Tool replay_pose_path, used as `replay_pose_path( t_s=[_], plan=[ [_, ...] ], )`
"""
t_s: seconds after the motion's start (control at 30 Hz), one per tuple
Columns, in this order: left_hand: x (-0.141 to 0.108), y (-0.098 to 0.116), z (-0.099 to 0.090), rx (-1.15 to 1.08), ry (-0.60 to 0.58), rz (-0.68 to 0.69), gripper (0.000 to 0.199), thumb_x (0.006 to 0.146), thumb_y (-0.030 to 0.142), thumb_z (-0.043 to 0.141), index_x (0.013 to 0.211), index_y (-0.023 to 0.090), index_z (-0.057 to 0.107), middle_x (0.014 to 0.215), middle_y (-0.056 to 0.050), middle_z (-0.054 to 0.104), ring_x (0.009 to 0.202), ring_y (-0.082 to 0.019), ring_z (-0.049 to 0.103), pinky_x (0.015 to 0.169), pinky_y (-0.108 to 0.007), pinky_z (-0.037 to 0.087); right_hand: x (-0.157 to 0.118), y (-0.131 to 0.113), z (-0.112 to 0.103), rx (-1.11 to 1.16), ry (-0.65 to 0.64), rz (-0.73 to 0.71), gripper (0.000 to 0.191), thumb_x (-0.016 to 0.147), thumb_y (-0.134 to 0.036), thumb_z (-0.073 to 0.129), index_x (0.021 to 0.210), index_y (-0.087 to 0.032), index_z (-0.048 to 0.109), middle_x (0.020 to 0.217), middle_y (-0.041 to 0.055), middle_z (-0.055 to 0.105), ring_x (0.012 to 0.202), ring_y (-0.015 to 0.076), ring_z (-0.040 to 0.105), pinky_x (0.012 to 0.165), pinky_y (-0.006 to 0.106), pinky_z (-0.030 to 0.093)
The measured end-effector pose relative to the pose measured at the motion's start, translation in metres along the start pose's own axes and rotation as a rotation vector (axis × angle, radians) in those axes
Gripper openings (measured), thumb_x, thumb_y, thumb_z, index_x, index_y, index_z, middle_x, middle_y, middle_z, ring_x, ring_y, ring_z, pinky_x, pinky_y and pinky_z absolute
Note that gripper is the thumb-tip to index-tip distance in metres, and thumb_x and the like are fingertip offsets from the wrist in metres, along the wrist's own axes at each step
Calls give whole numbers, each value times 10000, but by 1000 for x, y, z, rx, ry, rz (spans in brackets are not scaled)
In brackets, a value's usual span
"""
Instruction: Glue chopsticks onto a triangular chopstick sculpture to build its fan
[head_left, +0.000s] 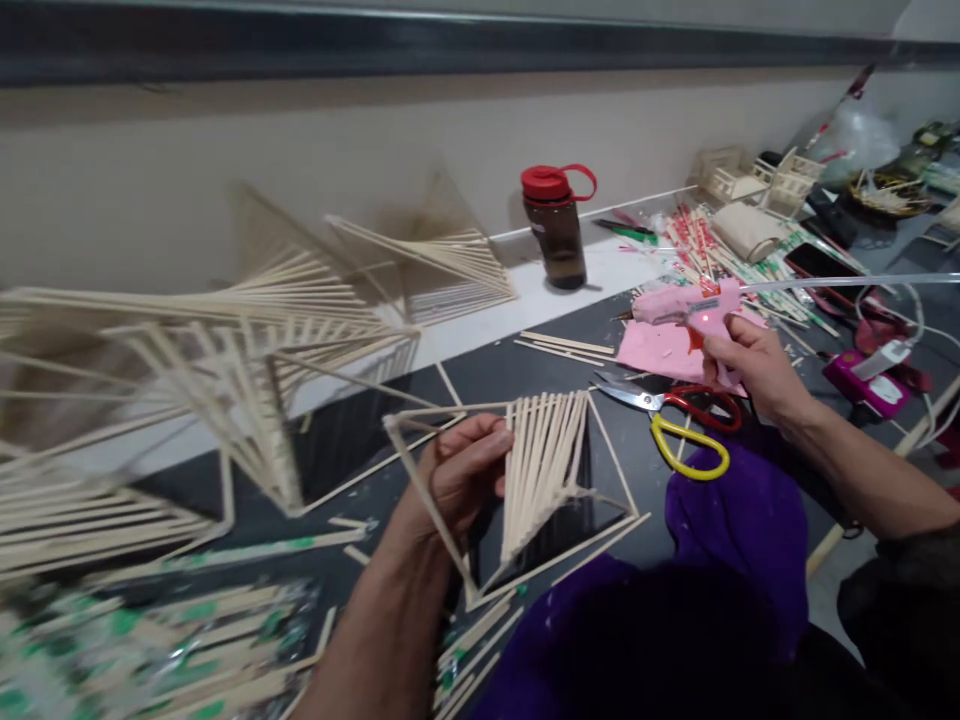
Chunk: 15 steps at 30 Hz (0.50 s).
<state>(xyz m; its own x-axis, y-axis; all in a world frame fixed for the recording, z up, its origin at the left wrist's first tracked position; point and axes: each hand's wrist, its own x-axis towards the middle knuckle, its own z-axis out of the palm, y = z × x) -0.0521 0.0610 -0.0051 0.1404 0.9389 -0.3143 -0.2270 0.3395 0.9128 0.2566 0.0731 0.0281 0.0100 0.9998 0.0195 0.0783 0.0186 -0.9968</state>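
Near the middle, my left hand [469, 465] pinches the row of slanted sticks in a small wooden stick frame [547, 460], its wrist passing behind one side bar. To the right, my right hand [757, 365] is wrapped round the handle of a pink glue gun [686, 305], whose nozzle points left over a pink pad [656, 350]. A clear glue stick runs out of the gun's back. Scissors [667, 405] with one red and one yellow handle lie below the gun, blades towards the stick frame.
Larger stick structures [300, 290] stand at the left and back. A red-lidded bottle [555, 230] is by the wall. Wrapped sticks [202, 640] lie front left, more sticks [697, 240] back right. A phone [825, 262] and a magenta box with cables [866, 380] are at right.
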Motion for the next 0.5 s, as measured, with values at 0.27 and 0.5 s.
replay_pose_path(
  t_s=[0.27,0.5],
  plan=[
    [0,1,-1,31,-13,5,363,498,316,825,515,152,502,378,47,504,280,-52,418,302,-139,325,5,34,-58,-146,158,141,435,666,-570,711,628,-170,544,568,-28,529,527,87,438,511,238,305],
    [-2,2,2,12,4,24,308,505,293,828,554,149,561,379,55,484,283,-49,413,301,-141,339,13,47,-66,-348,158,136,402,733,-566,631,727,-183,511,563,-50,472,500,94,402,465,234,277]
  ],
)
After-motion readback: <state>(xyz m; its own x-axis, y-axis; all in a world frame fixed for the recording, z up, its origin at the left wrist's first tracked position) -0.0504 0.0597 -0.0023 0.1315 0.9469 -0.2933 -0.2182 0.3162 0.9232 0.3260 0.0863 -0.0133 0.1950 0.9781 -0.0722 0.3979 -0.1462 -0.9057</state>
